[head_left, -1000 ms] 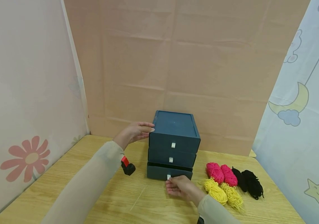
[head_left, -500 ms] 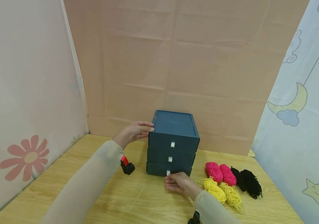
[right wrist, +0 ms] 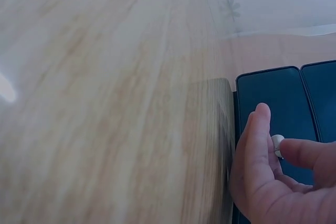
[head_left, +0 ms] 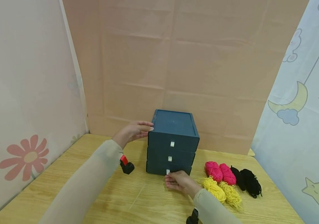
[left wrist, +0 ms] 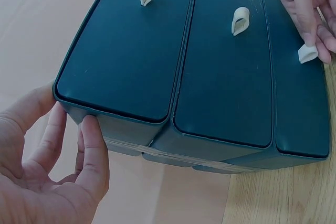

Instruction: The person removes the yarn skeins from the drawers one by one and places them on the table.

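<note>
A dark blue desktop cabinet (head_left: 173,123) with three stacked drawers stands on the wooden table, each front bearing a small white pull tab. My left hand (head_left: 133,131) rests on the cabinet's upper left edge and side. In the left wrist view its fingers (left wrist: 94,150) touch that side without wrapping round it. Low in front, my right hand (head_left: 180,183) pinches the white tab (left wrist: 308,53) of the bottom drawer (left wrist: 299,82) between thumb and fingers. All three drawer fronts sit flush. The right wrist view shows the same tab (right wrist: 277,145) at the thumb tip.
Right of the cabinet lie pink yarn skeins (head_left: 214,171), yellow yarn skeins (head_left: 216,190) and black yarn skeins (head_left: 250,183), close to the right forearm. A tan sheet (head_left: 131,62) hangs behind the cabinet. Patterned cloths border the table (head_left: 114,199) on both sides.
The bottom drawer, partly out a second ago, has slid back into the cabinet with my right hand following it on the tab. My left hand has stayed at the upper left edge.
</note>
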### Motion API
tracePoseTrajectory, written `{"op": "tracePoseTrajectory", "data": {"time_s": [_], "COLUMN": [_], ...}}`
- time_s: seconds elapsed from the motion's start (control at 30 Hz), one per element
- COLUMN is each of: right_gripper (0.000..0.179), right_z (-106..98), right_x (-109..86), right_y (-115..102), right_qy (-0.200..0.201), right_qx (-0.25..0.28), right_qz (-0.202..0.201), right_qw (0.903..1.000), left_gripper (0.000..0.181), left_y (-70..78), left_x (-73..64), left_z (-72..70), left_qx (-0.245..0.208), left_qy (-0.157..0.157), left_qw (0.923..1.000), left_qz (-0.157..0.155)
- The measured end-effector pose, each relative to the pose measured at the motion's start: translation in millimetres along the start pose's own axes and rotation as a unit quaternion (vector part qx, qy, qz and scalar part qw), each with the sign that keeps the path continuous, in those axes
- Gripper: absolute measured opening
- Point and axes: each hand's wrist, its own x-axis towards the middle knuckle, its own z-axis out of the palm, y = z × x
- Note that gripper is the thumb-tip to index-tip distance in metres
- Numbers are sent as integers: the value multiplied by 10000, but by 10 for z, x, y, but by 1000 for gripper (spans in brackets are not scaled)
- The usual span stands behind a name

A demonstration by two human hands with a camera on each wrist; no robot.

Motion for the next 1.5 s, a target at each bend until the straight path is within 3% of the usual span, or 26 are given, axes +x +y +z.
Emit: {"op": "tracePoseTrajectory", "data": {"time_s": [0.87, 1.1, 1.2, 1.33, 1.43, 1.5], "right_gripper": [30, 35, 38, 38, 39, 40], "right_z": [-29, -81, -170, -385, -587, -714], "right_x": [34, -27, -120, -292, -457, -579], "right_y": [67, 52, 6, -134, -300, -430], "right_qy": [35, -118, -253, -574, -743, -691], "right_qx": [121, 102, -204, -916, -1799, -2535], "right_qz": [101, 21, -80, -329, -555, -731], "right_qw": [9999, 9999, 9994, 9936, 9793, 9621], "left_gripper": [35, 35, 35, 32, 33, 35], "left_y": [-39, -62, -71, -45, -3, 20], "left_x": [17, 16, 8, -62, -156, -223], "left_z": [33, 8, -34, -122, -202, -255], "left_qx": [47, 209, 295, 818, 1436, 1845], "left_qy": [62, -20, -63, 73, 274, 399], "left_qw": [10000, 9996, 9988, 9942, 9849, 9758], "left_qz": [22, 209, 395, 691, 930, 1105]}}
